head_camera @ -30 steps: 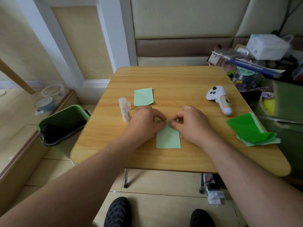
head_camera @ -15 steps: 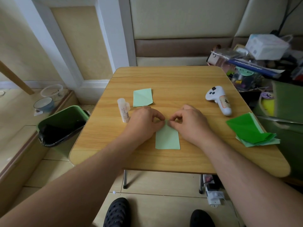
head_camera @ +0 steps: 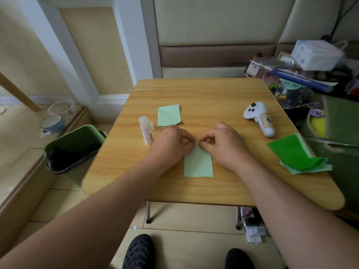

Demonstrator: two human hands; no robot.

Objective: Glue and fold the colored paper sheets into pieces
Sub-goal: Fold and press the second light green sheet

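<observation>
Two dark shoes (head_camera: 138,251) on the floor tiles at the near edge, below the counter (head_camera: 194,191)

Pale green sheet (head_camera: 198,164) flat on the counter, near-centre, long side running near to far; far end hidden under the fingertips

Left hand (head_camera: 171,144) curled, thumb and forefinger pinching the far-left corner of the sheet. Right hand (head_camera: 223,142) curled likewise, pinching the far-right corner. Fingertips of both nearly meeting over the sheet's midline

Judged step: turning the two far corners in to a point along the centre. To do well: bring both corner edges to the midline so they sit side by side without overlap, hold the near part of the sheet square to the counter edge, then run a fingertip outward along each crease to set it sharp. Uneven corners now would throw off later folds

Glue stick (head_camera: 146,131) lying on its side just left of the left hand, within reach for the glue step

Stack of darker green sheets (head_camera: 291,152) at the right edge of the counter, over paler ones, well apart from the work

Folded pale green piece (head_camera: 168,115) farther in, just beyond the left hand, creased on the diagonal

White controller (head_camera: 259,118) far right. Green bin (head_camera: 75,138) on the floor, left of the counter
</observation>
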